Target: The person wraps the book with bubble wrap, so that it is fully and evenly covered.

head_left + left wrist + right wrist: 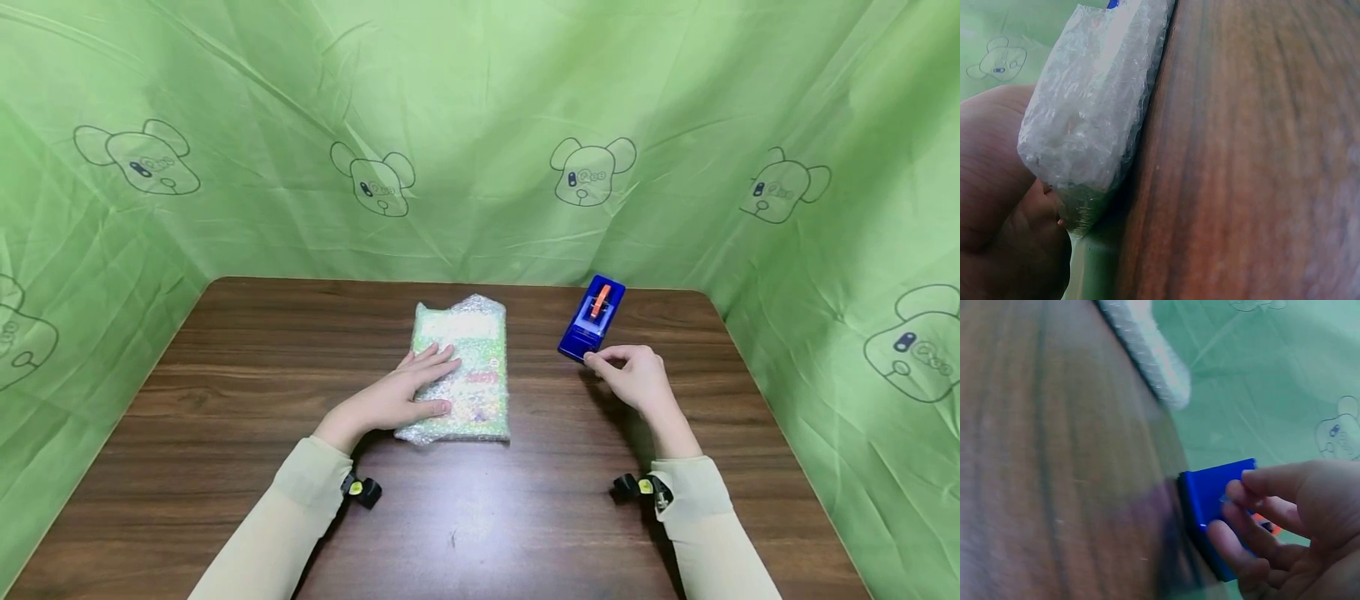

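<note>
A green-covered book or box in bubble wrap [480, 354] lies flat on the table. My left hand [390, 398] rests on its left side with the fingers spread and straight. In the left wrist view the wrapped edge [1091, 106] stands close beside that hand. To the right is a blue tape dispenser [580, 332] with an orange core [600, 302]. My right hand [639, 379] is at its near end, thumb and index finger pinched together. The right wrist view shows a small bit of clear tape [1225, 499] between those fingertips; most of the tape is hidden.
The dark wood table [225, 400] has rounded far corners. Green cloth [480, 100] with printed bear heads hangs behind it and at both sides. A black wrist camera [366, 492] sits at the left cuff, another [626, 489] at the right cuff.
</note>
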Tool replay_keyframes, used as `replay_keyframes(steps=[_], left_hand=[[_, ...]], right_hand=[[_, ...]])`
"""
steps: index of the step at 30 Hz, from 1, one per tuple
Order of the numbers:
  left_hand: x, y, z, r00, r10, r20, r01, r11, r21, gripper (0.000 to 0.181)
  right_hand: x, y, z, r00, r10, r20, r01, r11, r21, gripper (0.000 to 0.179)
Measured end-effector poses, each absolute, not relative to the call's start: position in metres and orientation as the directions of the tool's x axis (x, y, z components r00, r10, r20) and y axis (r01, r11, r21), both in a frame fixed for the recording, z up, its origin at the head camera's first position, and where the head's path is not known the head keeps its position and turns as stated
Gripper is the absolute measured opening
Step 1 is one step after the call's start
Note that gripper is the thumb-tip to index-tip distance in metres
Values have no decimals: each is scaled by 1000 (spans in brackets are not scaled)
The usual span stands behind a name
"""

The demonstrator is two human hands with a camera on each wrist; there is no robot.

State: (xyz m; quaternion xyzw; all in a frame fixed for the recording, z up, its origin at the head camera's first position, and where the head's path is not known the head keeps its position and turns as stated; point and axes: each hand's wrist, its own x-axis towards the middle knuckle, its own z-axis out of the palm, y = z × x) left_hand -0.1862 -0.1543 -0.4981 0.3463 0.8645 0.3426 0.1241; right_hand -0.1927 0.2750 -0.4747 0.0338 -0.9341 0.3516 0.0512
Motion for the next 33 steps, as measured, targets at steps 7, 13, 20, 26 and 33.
replay_keyframes(steps=[7,13,20,26,33], left_hand=[[-186,-155,-500,-729,684,30,516,521,679,76],[-186,-154,-498,-734,679,19,510,532,676,76],[-186,-153,-498,-734,679,21,514,536,670,76],[-185,-152,-496,-732,680,28,519,531,670,75],[-184,-152,-495,-733,680,27,516,530,673,75]], right_hand=[[-194,280,-470,-997,-68,39,-74,647,-759,23],[-194,278,-469,-996,-86,28,-73,578,-812,17],[-192,274,-463,-987,-138,84,-150,600,-786,13],[-191,268,-459,-969,-202,143,-241,639,-730,9],[-189,260,-459,-950,-247,190,-308,657,-688,10]])
